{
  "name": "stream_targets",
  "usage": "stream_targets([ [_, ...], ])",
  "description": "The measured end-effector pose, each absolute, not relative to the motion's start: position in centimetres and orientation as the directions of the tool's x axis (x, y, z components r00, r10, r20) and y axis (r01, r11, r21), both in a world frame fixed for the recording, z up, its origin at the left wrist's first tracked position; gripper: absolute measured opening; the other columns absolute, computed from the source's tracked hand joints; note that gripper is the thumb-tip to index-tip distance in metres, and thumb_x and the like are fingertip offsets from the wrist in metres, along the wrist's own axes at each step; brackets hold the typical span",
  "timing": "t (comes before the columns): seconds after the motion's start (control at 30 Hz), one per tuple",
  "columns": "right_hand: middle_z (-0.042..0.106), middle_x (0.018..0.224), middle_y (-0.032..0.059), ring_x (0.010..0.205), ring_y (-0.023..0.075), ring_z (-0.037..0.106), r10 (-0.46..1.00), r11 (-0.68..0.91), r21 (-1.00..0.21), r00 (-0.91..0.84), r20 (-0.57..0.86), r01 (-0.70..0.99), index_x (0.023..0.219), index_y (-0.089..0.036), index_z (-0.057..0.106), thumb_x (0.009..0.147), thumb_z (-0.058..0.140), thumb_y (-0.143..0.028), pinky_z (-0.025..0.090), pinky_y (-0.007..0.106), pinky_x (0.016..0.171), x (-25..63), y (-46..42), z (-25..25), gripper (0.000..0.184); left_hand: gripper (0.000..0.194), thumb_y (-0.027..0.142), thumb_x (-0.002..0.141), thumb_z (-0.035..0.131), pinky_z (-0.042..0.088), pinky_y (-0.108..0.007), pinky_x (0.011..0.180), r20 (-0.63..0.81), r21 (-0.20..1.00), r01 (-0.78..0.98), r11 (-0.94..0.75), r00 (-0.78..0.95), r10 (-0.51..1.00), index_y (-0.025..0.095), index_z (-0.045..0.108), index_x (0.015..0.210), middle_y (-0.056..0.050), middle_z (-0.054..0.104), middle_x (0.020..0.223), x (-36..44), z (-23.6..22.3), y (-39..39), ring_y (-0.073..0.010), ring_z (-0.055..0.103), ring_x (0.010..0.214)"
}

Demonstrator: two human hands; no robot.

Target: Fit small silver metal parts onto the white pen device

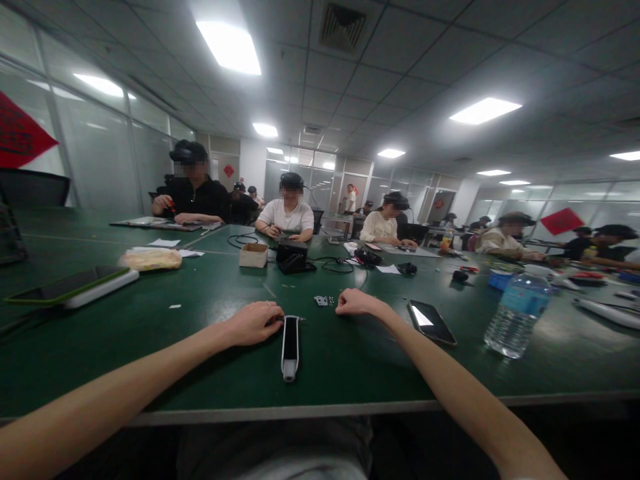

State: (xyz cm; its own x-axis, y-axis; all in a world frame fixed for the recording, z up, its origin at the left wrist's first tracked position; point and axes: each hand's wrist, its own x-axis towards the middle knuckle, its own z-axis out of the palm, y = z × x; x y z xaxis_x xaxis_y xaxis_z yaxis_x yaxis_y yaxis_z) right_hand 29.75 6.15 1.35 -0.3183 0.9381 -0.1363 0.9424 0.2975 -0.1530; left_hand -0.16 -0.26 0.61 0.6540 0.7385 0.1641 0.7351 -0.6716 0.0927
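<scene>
My left hand (pixel 256 323) rests on the green table with its fingers curled, beside the upper end of a slim white device (pixel 290 353) with a long black face. A thin metal piece (pixel 302 319) sticks out to the right of that end; whether my fingers grip it I cannot tell. My right hand (pixel 357 302) is also closed, knuckles up, its fingertips low over the tabletop. Just left of it lie a small flat metal part (pixel 321 301) and several tiny pieces (pixel 331 301). Anything inside either hand is hidden.
A phone (pixel 431 321) and a water bottle (pixel 520 310) stand to the right. Beyond my hands are a small cardboard box (pixel 253 255), a black box (pixel 292 253) and cables. At left lie a green-edged tablet-like device (pixel 65 285) and a wrapped packet (pixel 151 259). Co-workers sit across.
</scene>
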Motion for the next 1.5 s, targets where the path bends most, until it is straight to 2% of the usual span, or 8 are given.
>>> stream_targets([
  [0.23, 0.068, 0.077, 0.0039, 0.069, 0.0147, 0.060, 0.929, 0.282, -0.252, -0.330, -0.169, 0.926, 0.076, -0.016, 0.068, 0.071, 0.061, -0.034, 0.040, 0.021, 0.055, 29.6, 6.2, 1.3, 0.020, 0.024, 0.030, 0.091, 0.043, 0.044, -0.029, 0.069, 0.175, 0.097, 0.730, -0.676, 0.656, 0.734, 0.019, 0.063, 0.099, -0.006, 0.064, 0.092, -0.3, 0.3, -0.1, -0.0183, 0.060, 0.080],
  [0.47, 0.067, 0.076, 0.0039, 0.067, 0.0135, 0.059, 0.925, 0.325, -0.270, -0.364, -0.109, 0.907, 0.073, -0.016, 0.067, 0.069, 0.062, -0.030, 0.039, 0.020, 0.055, 29.3, 5.8, 1.1, 0.016, 0.024, 0.029, 0.090, 0.044, 0.045, -0.029, 0.070, 0.181, 0.099, 0.731, -0.675, 0.654, 0.734, 0.019, 0.063, 0.099, -0.006, 0.064, 0.092, -0.3, 0.3, -0.1, -0.0185, 0.060, 0.080],
  [0.67, 0.063, 0.069, 0.0015, 0.062, 0.0114, 0.055, 0.895, 0.437, -0.259, -0.444, 0.034, 0.861, 0.070, -0.015, 0.064, 0.069, 0.060, -0.025, 0.037, 0.020, 0.055, 29.0, 5.4, 1.1, 0.011, 0.024, 0.029, 0.089, 0.044, 0.045, -0.029, 0.072, 0.190, 0.099, 0.754, -0.650, 0.627, 0.756, 0.019, 0.062, 0.101, -0.006, 0.066, 0.090, -0.2, 0.3, -0.2, -0.0196, 0.061, 0.081],
  [0.87, 0.060, 0.067, -0.0017, 0.060, 0.0092, 0.050, 0.796, 0.604, -0.327, -0.568, 0.208, 0.727, 0.070, -0.015, 0.063, 0.069, 0.062, -0.022, 0.035, 0.020, 0.057, 26.9, 4.1, 0.7, 0.007, 0.020, 0.028, 0.089, 0.043, 0.044, -0.028, 0.069, 0.198, 0.092, 0.754, -0.651, 0.627, 0.753, 0.018, 0.060, 0.095, -0.005, 0.065, 0.088, -0.1, 0.2, -0.1, -0.0193, 0.060, 0.079],
  [1.1, 0.059, 0.068, -0.0023, 0.060, 0.0081, 0.049, 0.734, 0.678, -0.416, -0.579, 0.354, 0.606, 0.073, -0.015, 0.063, 0.068, 0.064, -0.016, 0.036, 0.019, 0.057, 24.1, 2.6, -0.7, 0.005, 0.019, 0.028, 0.090, 0.043, 0.043, -0.027, 0.069, 0.201, 0.094, 0.755, -0.649, 0.624, 0.755, 0.019, 0.059, 0.094, -0.005, 0.065, 0.088, -0.2, 0.0, 0.0, -0.0184, 0.060, 0.079],
  [1.33, 0.059, 0.068, -0.0027, 0.060, 0.0085, 0.049, 0.695, 0.718, -0.412, -0.592, 0.407, 0.561, 0.073, -0.015, 0.062, 0.069, 0.064, -0.014, 0.038, 0.019, 0.057, 23.5, 1.9, -1.1, 0.005, 0.019, 0.026, 0.089, 0.042, 0.044, -0.028, 0.069, 0.198, 0.098, 0.749, -0.656, 0.631, 0.750, 0.019, 0.059, 0.095, -0.005, 0.065, 0.088, -0.1, 0.0, 0.0, -0.0186, 0.060, 0.079],
  [1.5, 0.060, 0.072, -0.0017, 0.063, 0.0092, 0.052, 0.673, 0.739, -0.422, -0.610, 0.419, 0.525, 0.081, -0.015, 0.062, 0.070, 0.062, -0.012, 0.041, 0.019, 0.059, 23.2, 1.9, -1.4, 0.011, 0.018, 0.026, 0.089, 0.043, 0.044, -0.027, 0.070, 0.202, 0.099, 0.751, -0.652, 0.627, 0.753, 0.019, 0.059, 0.094, -0.005, 0.065, 0.088, -0.1, 0.0, -0.1, -0.0180, 0.060, 0.079],
])
